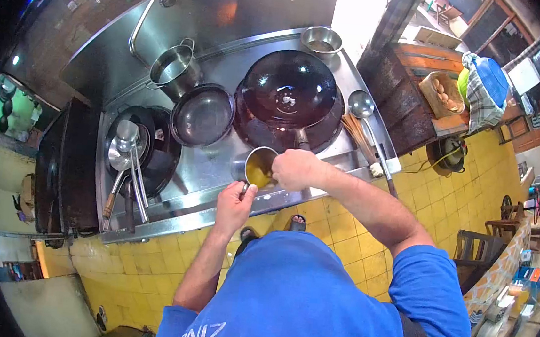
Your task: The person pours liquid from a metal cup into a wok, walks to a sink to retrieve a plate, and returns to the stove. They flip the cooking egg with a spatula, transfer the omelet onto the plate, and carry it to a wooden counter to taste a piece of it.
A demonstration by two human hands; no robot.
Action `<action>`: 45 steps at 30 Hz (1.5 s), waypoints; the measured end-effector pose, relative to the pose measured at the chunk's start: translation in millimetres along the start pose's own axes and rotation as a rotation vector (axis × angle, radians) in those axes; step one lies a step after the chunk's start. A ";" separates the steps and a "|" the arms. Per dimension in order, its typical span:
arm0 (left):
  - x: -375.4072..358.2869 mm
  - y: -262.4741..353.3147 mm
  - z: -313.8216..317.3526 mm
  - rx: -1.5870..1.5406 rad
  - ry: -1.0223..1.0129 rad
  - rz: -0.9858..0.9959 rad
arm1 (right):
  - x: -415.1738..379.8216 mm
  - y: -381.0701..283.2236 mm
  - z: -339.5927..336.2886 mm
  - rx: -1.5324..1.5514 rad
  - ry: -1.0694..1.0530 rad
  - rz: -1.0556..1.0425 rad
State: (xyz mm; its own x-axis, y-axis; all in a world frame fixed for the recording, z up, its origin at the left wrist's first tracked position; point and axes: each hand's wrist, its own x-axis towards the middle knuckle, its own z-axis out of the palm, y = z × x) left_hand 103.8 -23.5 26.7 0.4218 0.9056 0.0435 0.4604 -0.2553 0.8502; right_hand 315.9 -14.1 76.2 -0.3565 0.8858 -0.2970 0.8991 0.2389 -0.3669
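My left hand [233, 207] grips the handle of a metal cup [240, 168] at the front edge of the steel stove. Yellow liquid [258, 176] shows inside the cup, which is tilted toward me. My right hand [295, 169] is closed at the cup's right rim; what its fingers hold, if anything, is hidden. Just behind that hand, a dark wok [288, 90] sits over a burner, its handle pointing toward me. Left of the wok lies a black frying pan [203, 114].
A steel pot [176, 70] and a steel bowl [322, 39] stand at the back. On the right lie a ladle [361, 104] and a bamboo brush [360, 140]; on the left, several metal utensils [127, 137] rest in a wok. A basket of eggs [442, 94] sits on a side counter.
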 end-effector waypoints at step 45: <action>93.1 53.0 99.9 -0.683 -0.130 -0.052 | -89.2 103.7 -102.7 -0.081 0.266 0.024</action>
State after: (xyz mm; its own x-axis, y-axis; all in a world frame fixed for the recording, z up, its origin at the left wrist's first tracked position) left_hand 245.5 13.5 23.4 0.5225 0.8520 -0.0335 -0.0939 0.0965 0.9909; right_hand 467.1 -27.5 155.2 -0.2650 0.9625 -0.0587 0.9278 0.2379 -0.2874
